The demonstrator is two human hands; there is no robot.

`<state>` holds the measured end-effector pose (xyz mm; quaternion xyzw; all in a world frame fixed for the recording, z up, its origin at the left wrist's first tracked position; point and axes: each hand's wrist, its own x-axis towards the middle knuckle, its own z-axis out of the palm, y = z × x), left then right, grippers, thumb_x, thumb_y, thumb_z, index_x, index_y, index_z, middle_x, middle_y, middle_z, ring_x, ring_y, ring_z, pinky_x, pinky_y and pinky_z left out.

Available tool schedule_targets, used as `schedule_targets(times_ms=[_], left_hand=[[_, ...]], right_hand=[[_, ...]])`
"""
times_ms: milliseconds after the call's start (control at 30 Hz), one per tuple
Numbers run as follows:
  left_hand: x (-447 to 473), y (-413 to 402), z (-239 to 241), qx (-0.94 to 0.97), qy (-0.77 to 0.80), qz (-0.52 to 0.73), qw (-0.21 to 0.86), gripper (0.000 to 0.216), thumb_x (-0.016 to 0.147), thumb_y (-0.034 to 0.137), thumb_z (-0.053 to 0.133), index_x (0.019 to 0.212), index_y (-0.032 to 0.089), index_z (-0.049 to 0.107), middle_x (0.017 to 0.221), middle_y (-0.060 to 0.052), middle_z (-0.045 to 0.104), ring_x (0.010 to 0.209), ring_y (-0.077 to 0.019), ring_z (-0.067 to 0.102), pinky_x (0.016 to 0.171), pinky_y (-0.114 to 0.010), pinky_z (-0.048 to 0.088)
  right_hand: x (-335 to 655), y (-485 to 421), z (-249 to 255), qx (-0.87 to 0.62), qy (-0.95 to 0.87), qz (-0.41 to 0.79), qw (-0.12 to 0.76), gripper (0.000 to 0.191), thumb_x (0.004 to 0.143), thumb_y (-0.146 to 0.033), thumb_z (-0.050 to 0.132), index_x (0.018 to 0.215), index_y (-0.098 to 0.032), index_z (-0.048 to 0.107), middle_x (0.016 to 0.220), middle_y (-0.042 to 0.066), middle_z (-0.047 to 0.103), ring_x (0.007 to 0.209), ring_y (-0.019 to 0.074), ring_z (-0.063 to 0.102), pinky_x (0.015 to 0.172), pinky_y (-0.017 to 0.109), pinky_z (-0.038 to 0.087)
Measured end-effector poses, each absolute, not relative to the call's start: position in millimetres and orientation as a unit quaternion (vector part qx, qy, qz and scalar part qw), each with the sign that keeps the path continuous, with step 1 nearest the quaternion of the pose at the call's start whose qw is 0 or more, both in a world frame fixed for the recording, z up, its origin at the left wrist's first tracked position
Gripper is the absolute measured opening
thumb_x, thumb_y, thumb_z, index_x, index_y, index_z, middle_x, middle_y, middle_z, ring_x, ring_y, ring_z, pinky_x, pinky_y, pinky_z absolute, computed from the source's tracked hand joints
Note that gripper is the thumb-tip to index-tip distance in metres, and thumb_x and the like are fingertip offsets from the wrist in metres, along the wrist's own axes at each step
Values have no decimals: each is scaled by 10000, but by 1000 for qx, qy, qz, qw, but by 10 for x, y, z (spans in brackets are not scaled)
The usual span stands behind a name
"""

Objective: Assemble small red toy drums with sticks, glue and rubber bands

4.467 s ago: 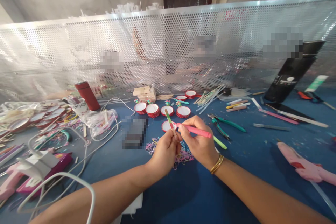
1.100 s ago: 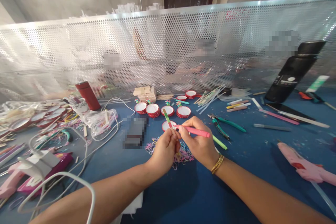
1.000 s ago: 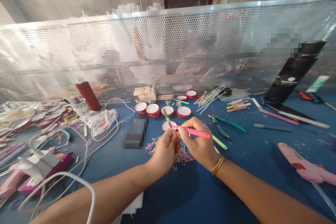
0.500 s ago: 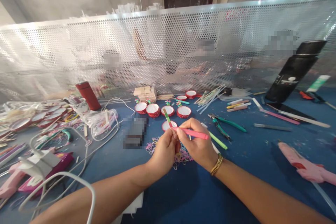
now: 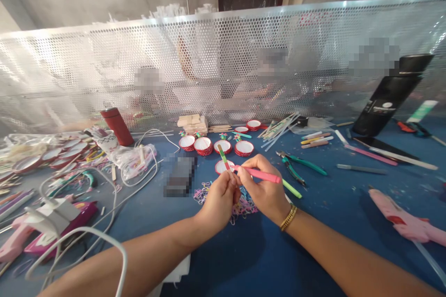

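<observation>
Pinched upright in my left hand (image 5: pixel 220 199) is a flat wooden stick (image 5: pixel 223 156), coloured green and red along its visible face. My right hand (image 5: pixel 266 188) is closed around a pink marker (image 5: pixel 263 176), whose tip points left at the red part of the stick; I cannot tell whether it touches. Behind the stick lies a small round red-and-white piece (image 5: pixel 220 167). A heap of pastel rubber loops (image 5: pixel 244 206) lies beneath my hands, partly hidden by them. A light green marker (image 5: pixel 291 189) rests just beyond my right hand.
Several red-rimmed round pieces (image 5: pixel 244 148) stand behind my hands. A phone (image 5: pixel 180 177) lies to their left. Teal pliers (image 5: pixel 296 167), a pink glue gun (image 5: pixel 400 220) and a black bottle (image 5: pixel 390 95) are on the right. White cables (image 5: pixel 114 204) loop across the left.
My right hand and the pink marker have shifted slightly right, and the marker's tip end now shows beside the stick. My left hand stays nearly still.
</observation>
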<state>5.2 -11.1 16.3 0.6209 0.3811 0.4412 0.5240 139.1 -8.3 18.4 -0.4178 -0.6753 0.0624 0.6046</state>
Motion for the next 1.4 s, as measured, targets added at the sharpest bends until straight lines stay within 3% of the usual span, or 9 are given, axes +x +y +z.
schedule_targets(times_ms=[1400], left_hand=[[51, -106, 149, 621, 376, 441, 528, 419, 874, 605, 488, 745, 213, 416, 525, 71, 410, 454, -78, 324, 459, -229, 247]], right_hand=[[1400, -77, 188, -422, -671, 79, 604, 131, 896, -285, 595, 785, -222, 566, 749, 19, 638, 764, 195, 624, 721, 339, 494]])
